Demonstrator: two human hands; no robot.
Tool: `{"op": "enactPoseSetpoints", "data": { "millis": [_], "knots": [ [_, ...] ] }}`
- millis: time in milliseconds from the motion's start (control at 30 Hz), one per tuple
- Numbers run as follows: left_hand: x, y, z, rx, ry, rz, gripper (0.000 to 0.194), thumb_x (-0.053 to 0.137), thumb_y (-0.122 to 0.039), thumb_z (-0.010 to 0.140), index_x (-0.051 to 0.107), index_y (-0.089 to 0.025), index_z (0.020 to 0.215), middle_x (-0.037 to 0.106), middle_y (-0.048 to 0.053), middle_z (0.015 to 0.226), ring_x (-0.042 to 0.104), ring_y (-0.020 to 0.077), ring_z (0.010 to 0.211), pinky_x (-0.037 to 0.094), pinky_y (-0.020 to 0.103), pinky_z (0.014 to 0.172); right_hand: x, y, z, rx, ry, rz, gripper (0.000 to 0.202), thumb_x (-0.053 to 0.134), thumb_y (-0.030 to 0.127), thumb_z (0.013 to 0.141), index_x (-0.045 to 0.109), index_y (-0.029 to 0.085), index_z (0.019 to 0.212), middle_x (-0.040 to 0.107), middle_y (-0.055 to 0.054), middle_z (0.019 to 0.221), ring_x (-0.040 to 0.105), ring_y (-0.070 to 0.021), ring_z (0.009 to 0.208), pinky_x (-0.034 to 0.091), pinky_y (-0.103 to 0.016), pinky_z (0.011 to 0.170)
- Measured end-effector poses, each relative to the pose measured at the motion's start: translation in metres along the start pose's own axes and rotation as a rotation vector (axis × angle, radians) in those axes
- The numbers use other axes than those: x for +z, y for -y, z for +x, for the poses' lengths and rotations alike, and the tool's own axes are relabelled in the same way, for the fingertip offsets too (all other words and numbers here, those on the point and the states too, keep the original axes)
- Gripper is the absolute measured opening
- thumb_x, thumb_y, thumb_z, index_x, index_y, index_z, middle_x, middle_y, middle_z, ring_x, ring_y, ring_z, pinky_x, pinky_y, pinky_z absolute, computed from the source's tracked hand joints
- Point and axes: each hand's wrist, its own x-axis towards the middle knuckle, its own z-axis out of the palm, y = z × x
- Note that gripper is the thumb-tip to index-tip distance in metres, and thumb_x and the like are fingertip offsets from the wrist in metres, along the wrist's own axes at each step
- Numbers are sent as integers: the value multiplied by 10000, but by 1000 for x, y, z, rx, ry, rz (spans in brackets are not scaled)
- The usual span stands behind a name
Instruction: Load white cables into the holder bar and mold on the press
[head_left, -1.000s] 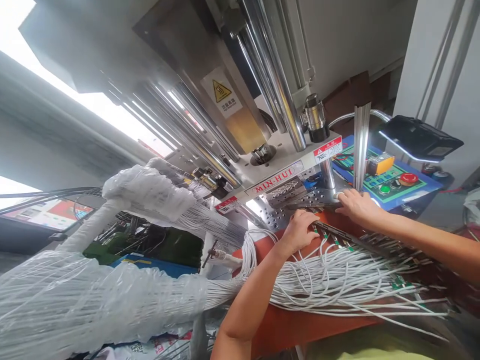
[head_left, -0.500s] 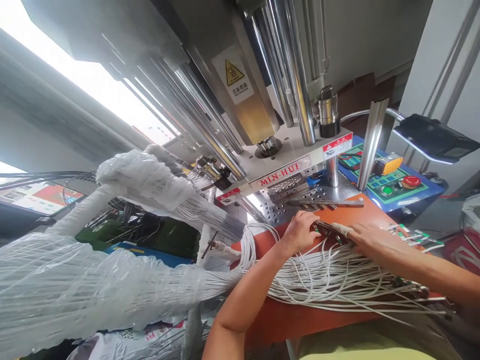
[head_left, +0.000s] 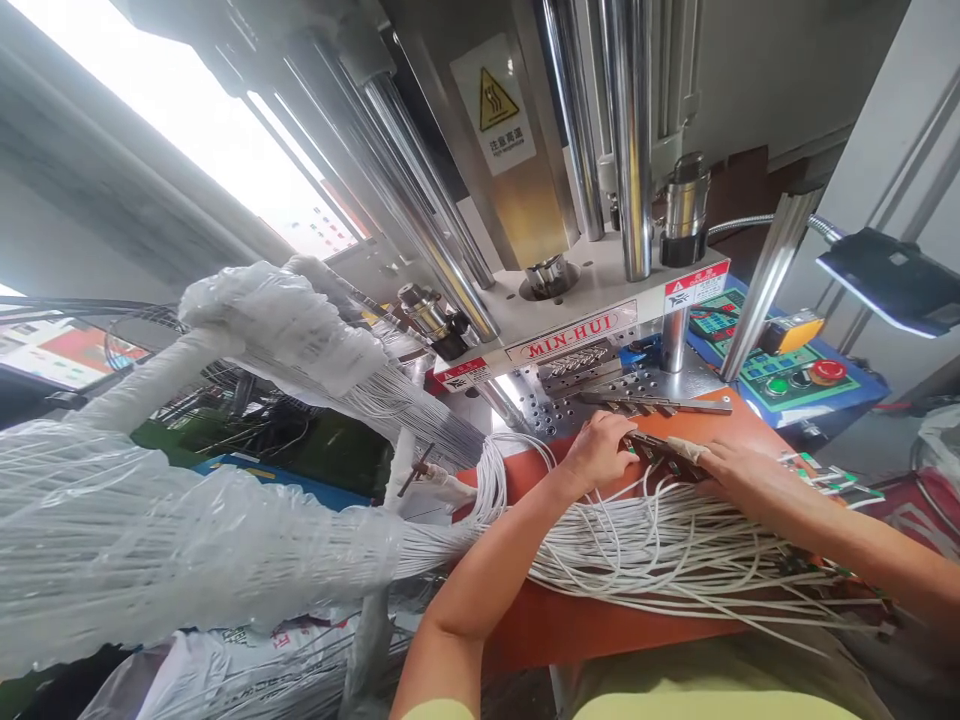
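My left hand (head_left: 600, 452) is closed on the left end of a dark metal mould bar (head_left: 660, 456). My right hand (head_left: 731, 470), with a pale cover on one finger, grips the bar's right end. Small green-and-metal cable ends show along the bar, but the fingers partly hide them. White cables (head_left: 630, 560) run from beneath the bar across the orange work surface (head_left: 577, 640). Just beyond my hands, a second metal bar (head_left: 667, 404) with several short prongs lies at the edge of the perforated machine bed (head_left: 551, 415).
A press with a MIN-HUI plate (head_left: 574, 338) stands over the bed. At right are a blue control box (head_left: 806, 385) with buttons and a black lamp (head_left: 885, 275). Plastic-wrapped cable bundles (head_left: 225, 560) hang over a wrapped frame on the left. More green cable ends (head_left: 832, 480) lie at right.
The mould bar has tipped so that more of its slotted face shows. Both hands keep their hold on its ends. The head view has shifted slightly.
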Motion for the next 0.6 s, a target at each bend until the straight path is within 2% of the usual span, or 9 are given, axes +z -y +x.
{"op": "enactPoseSetpoints", "data": {
  "millis": [100, 200, 333, 400, 500, 600],
  "knots": [
    [-6, 0, 1, -34, -43, 21, 412, 790, -218, 732, 672, -165, 1123, 682, 76, 1127, 539, 243, 1089, 472, 393, 983, 1, -4, 3, -77, -86, -107, 582, 489, 300, 897, 393, 293, 1471, 680, -92, 1152, 628, -296, 1000, 522, -441, 851],
    [-22, 5, 9, -64, -130, 74, 430, 791, -209, 733, 664, -175, 1142, 669, 77, 1158, 532, 243, 1107, 462, 394, 996, -11, -11, 26, -146, -141, -195, 518, 466, 302, 933, 413, 279, 1448, 641, -96, 1237, 601, -288, 1039, 518, -432, 843],
    [-46, 25, 25, -194, -279, 174, 435, 802, -176, 707, 671, -158, 1122, 672, 93, 1142, 529, 263, 1123, 452, 422, 1002, -30, -28, 94, -276, -197, -313, 411, 491, 302, 936, 529, 217, 1336, 677, -104, 1105, 611, -261, 936, 519, -390, 765],
    [-55, 40, 32, -299, -352, 180, 418, 803, -150, 691, 682, -158, 1091, 674, 99, 1142, 536, 271, 1134, 448, 433, 1003, -35, -36, 133, -350, -201, -336, 402, 509, 286, 925, 553, 203, 1315, 680, -118, 1097, 613, -271, 956, 514, -403, 788],
    [-64, 62, 39, -433, -428, 116, 421, 802, -120, 673, 690, -182, 1074, 676, 97, 1158, 558, 270, 1148, 436, 432, 1016, -35, -43, 182, -360, -159, -223, 306, 535, 246, 898, 649, 196, 1177, 670, -141, 1168, 608, -302, 1045, 490, -455, 886],
    [-72, 79, 43, -553, -496, 32, 424, 803, -124, 666, 691, -206, 1067, 683, 87, 1141, 562, 278, 1175, 399, 442, 1055, -29, -46, 216, -323, -136, -91, 188, 559, 233, 863, 715, 210, 963, 707, -122, 1085, 631, -298, 1013, 495, -448, 899]
  ]
}}
